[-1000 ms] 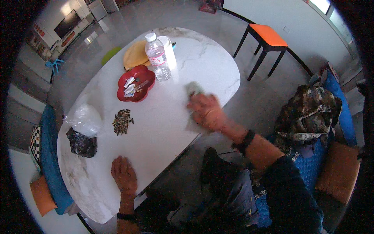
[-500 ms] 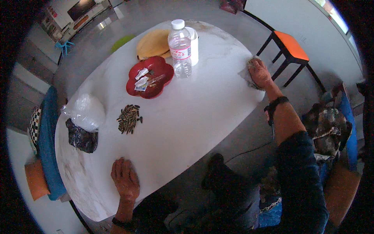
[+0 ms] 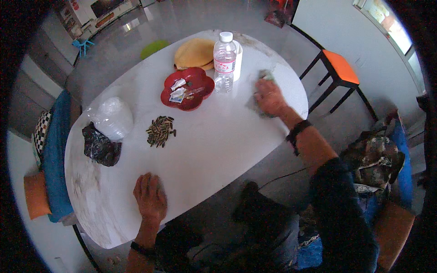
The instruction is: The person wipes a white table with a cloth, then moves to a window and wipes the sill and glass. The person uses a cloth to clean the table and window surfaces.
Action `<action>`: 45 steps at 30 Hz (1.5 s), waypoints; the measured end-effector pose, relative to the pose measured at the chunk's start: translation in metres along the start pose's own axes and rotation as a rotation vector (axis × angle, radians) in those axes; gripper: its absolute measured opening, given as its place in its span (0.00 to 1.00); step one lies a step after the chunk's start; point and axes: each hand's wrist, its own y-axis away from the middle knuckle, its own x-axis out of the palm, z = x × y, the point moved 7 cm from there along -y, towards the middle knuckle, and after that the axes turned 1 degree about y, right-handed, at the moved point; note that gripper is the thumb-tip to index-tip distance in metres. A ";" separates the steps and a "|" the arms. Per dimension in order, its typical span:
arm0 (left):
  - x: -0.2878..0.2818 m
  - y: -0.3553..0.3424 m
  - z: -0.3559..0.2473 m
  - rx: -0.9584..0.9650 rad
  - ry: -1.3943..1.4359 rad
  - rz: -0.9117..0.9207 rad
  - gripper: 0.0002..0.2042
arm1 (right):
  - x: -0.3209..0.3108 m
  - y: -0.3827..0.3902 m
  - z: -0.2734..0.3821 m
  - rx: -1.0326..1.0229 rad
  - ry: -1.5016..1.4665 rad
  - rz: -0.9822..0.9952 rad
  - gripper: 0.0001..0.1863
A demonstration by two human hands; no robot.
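On the white oval table [image 3: 214,150], my right hand [image 3: 269,95] presses on a grey-green cloth [image 3: 255,107] near the right edge, slightly blurred. My left hand [image 3: 150,195] rests palm-down at the near edge, fingers lightly bent and holding nothing. A pile of striped seeds [image 3: 159,129] lies mid-left, beside a clear plastic bag [image 3: 114,116] and a crumpled black bag [image 3: 101,145]. Farther back are a red flower-shaped dish [image 3: 193,98] with paper scraps, an upright water bottle [image 3: 224,68], a white roll [image 3: 237,63] behind it and a tan rounded object [image 3: 193,52].
An orange-topped stool [image 3: 340,66] stands by the right wall. A camouflage garment [image 3: 373,161] lies on blue seating at the right. A teal seat [image 3: 59,164] borders the table's left. A television [image 3: 104,7], a small blue stool [image 3: 82,45] and a green round object [image 3: 152,49] are farther back.
My right hand and the cloth moved out to the right edge, then back leftward toward the bottle. My left hand stays resting on the table. The view has shifted slightly.
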 end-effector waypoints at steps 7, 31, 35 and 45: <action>0.009 0.003 0.008 -0.067 -0.002 0.029 0.19 | -0.050 0.024 0.129 0.002 -0.465 -0.172 0.29; 0.004 0.001 0.007 -0.027 0.047 0.010 0.20 | 0.006 0.092 -0.122 0.309 -0.197 0.028 0.23; 0.001 0.002 0.004 -0.022 0.046 -0.017 0.20 | 0.021 0.101 -0.147 0.360 -0.341 0.006 0.23; -0.004 0.004 0.003 -0.103 0.145 -0.058 0.19 | -0.001 0.147 -0.060 0.407 -0.215 -0.006 0.25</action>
